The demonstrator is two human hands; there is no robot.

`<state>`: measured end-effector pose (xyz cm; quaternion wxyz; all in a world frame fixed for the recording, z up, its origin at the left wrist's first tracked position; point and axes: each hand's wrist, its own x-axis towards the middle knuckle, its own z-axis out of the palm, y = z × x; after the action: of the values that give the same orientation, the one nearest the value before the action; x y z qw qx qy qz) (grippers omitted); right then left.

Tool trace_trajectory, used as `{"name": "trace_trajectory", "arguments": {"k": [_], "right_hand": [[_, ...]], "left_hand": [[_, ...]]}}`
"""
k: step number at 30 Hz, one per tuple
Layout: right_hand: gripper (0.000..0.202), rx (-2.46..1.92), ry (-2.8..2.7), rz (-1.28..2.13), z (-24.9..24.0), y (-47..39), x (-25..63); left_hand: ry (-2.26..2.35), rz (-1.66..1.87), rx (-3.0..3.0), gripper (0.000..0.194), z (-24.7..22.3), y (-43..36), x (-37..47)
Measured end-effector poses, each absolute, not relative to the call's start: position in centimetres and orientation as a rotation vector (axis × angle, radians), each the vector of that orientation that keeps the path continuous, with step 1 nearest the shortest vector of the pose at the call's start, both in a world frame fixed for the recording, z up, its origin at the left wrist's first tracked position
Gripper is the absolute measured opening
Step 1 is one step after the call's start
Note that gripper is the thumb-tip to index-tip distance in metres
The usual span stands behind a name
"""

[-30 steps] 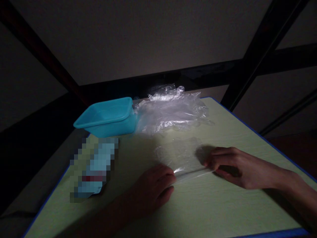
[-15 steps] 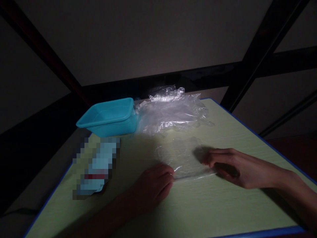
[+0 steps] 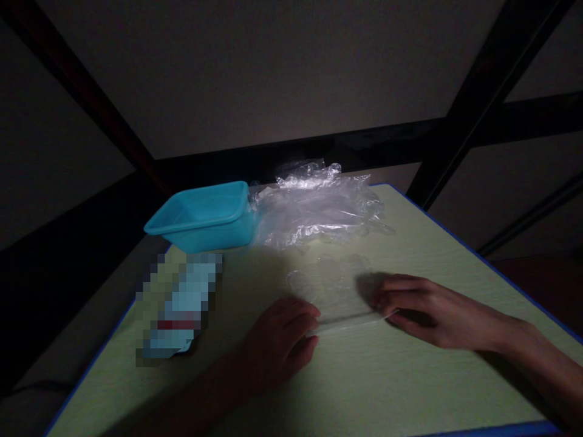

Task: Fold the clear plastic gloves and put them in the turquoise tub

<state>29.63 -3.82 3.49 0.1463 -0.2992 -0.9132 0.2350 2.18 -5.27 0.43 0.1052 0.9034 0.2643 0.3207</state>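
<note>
A clear disposable plastic glove [image 3: 339, 291] lies flat on the table between my hands, its finger shapes pointing away and its cuff edge towards me. At the cuff's left corner is my left hand [image 3: 285, 337], the edge lying between thumb and fingers, which have a small gap between them. My right hand [image 3: 419, 309] has its fingers curled on the cuff's right corner, a bit of the edge showing by the thumb. Behind is a crumpled pile of clear plastic gloves [image 3: 319, 209].
A turquoise plastic basin [image 3: 207, 233] stands at the back left, touching the pile. In front of it lies a pixelated light-blue packet [image 3: 189, 303] with a red band. The pale table [image 3: 387, 388] has a blue edge; a wall rises behind it.
My left thumb has moved away from the fingers, loosening the pinch. My right fingers have shifted slightly at the cuff, and its edge sits a little differently. The pile and basin are unchanged.
</note>
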Motion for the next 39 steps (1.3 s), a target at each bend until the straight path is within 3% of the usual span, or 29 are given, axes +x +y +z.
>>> {"name": "trace_trajectory", "arguments": {"k": [10, 16, 18, 24, 30, 34, 39], "right_hand": [[0.013, -0.862, -2.399, 0.603, 3.8, -4.2, 29.6], [0.007, -0.897, -2.02, 0.505, 4.8, -5.1, 28.6], [0.006, -0.942, -1.885, 0.574, 5.8, -5.4, 28.1], [0.019, -1.052, -1.609, 0.951, 6.6, -4.1, 26.3], [0.034, -1.208, -1.449, 1.328, 2.4, -1.5, 25.8], [0.044, -1.173, -1.517, 1.402, 1.5, -1.1, 26.3], [0.039, -1.09, -1.62, 1.458, 2.0, -1.0, 26.7]], "left_hand": [[0.896, 1.048, 2.54, 0.012, 0.6, -5.1, 2.1], [1.028, 1.056, 2.294, 0.011, 4.3, -5.9, 2.0], [1.068, 1.045, 2.064, 0.004, 5.9, -5.8, 1.9], [0.941, 0.924, 1.274, 0.012, 7.2, -3.8, 1.8], [1.17, 0.794, 1.051, 0.018, 3.7, -1.8, 2.2], [1.228, 0.796, 1.034, 0.035, 2.5, -1.1, 2.1], [1.173, 0.829, 1.095, 0.054, 2.1, -0.9, 1.9]]}}
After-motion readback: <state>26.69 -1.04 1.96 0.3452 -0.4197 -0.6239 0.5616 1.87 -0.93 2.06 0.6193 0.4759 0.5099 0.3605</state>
